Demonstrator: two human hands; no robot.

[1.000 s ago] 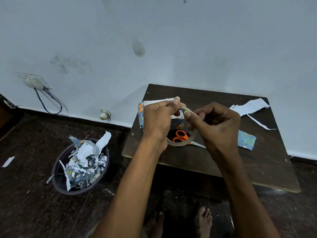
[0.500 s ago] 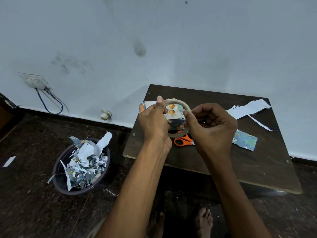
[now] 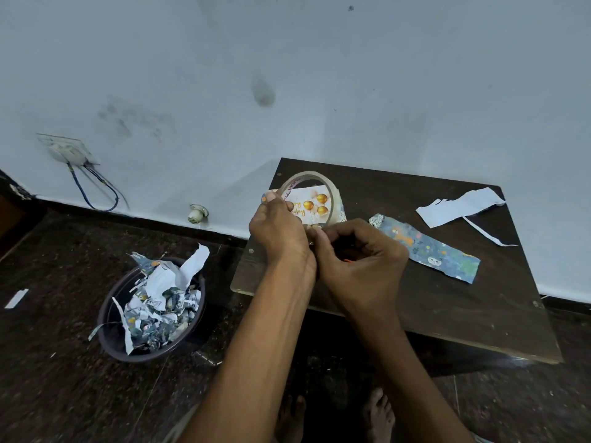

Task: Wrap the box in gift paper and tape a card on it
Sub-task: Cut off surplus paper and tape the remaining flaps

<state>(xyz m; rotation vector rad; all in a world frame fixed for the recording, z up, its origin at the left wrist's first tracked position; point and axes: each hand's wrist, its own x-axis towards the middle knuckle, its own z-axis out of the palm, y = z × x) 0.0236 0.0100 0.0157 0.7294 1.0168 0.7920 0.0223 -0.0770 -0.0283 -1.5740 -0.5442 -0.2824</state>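
A low dark wooden table (image 3: 447,308) stands against a pale blue wall (image 3: 287,75) on a dark speckled floor (image 3: 48,362). At the table's 3 o'clock side lie a patterned gift-paper strip (image 3: 428,247) and, toward 1 o'clock, white paper scraps (image 3: 460,206). On the floor at 9 o'clock of the table sits a dark bin (image 3: 110,318) full of paper cuttings. The left hand (image 3: 278,231) grips a roll of clear tape (image 3: 334,195) by its 8 o'clock edge, held upright. Through the ring shows a birthday card (image 3: 315,204) with gold balloons, lying at 12 o'clock of both hands. The right hand (image 3: 361,260), fingers curled, pinches at the roll's lower rim; what it pinches cannot be made out.
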